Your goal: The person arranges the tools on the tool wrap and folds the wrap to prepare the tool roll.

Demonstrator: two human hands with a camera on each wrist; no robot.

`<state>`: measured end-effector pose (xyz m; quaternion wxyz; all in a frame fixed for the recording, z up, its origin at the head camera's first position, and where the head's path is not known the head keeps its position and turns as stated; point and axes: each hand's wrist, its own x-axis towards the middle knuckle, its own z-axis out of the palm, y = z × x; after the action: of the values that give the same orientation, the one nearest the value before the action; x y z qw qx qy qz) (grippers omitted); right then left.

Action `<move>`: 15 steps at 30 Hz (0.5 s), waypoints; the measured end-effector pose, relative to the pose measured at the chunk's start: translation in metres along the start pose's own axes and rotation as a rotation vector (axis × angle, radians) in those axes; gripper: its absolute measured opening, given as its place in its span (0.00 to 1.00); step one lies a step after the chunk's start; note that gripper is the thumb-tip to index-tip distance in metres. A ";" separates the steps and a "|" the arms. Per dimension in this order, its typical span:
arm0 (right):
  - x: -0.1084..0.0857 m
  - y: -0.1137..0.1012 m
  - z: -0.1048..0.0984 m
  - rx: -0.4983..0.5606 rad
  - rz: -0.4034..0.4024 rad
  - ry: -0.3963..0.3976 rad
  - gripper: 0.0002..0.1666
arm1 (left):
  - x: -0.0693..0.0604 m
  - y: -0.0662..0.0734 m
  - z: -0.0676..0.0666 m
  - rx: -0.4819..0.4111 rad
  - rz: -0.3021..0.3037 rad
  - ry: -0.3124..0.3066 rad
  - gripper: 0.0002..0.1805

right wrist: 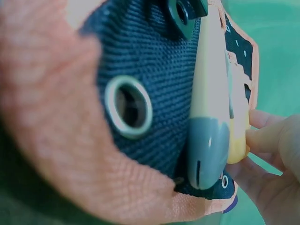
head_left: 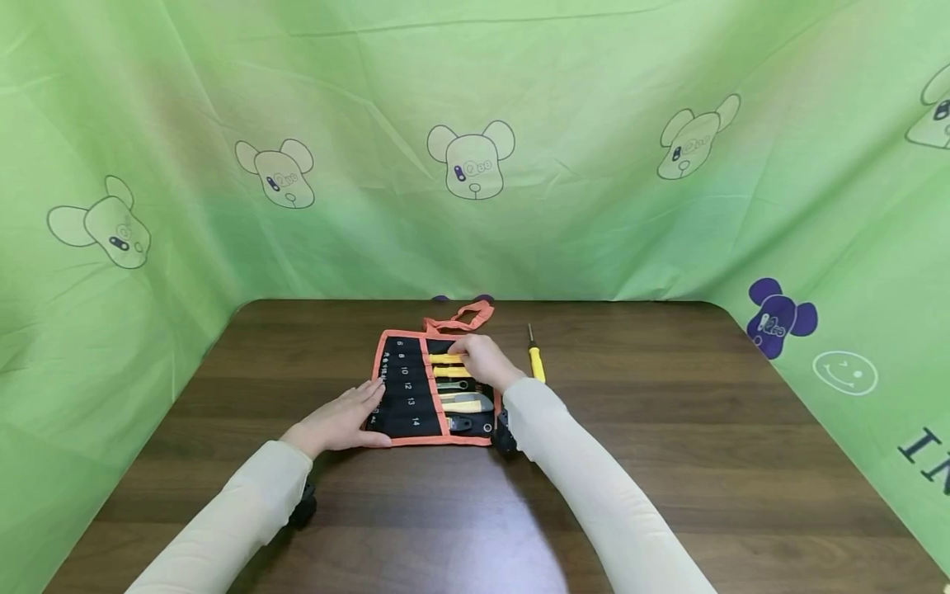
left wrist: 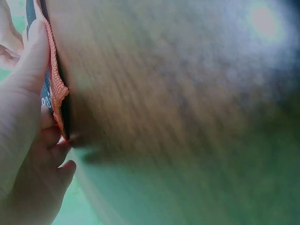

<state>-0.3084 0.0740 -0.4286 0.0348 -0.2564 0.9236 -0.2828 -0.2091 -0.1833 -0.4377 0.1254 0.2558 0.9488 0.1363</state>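
A black tool pouch [head_left: 404, 412] with orange edging lies unrolled on the table, its pockets numbered in white. My left hand [head_left: 341, 421] rests on its near left corner, fingers extended over the edge. At the far right of the pouch, my right hand [head_left: 486, 360] pinches the end of a yellow-handled screwdriver [head_left: 444, 359] sitting in a pocket. Below it are a second yellow handle [head_left: 451, 372], a wrench [head_left: 453, 385], a cream-and-grey utility knife [head_left: 466, 403] and a dark tool [head_left: 460, 424]. The right wrist view shows fingertips on the yellow handle [right wrist: 237, 140].
Right of the pouch, a loose yellow screwdriver [head_left: 536, 363] lies with its shaft pointing away. An orange strap [head_left: 471, 313] loops beyond the pouch's far edge. The brown wooden table [head_left: 668, 462] meets a green printed cloth [head_left: 594, 247] at the back and sides.
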 end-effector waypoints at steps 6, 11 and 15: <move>-0.002 0.001 -0.002 0.017 0.011 -0.008 0.17 | 0.000 -0.001 0.002 0.007 0.011 0.011 0.52; -0.005 -0.001 -0.012 0.062 0.043 -0.005 0.17 | 0.000 -0.001 0.002 0.001 0.006 0.013 0.52; -0.010 -0.002 -0.025 0.093 0.027 0.028 0.17 | 0.000 -0.002 0.002 -0.004 0.000 0.011 0.52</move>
<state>-0.3043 0.0907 -0.4072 0.0375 -0.2381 0.9132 -0.3285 -0.2091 -0.1843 -0.4399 0.1204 0.2546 0.9493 0.1394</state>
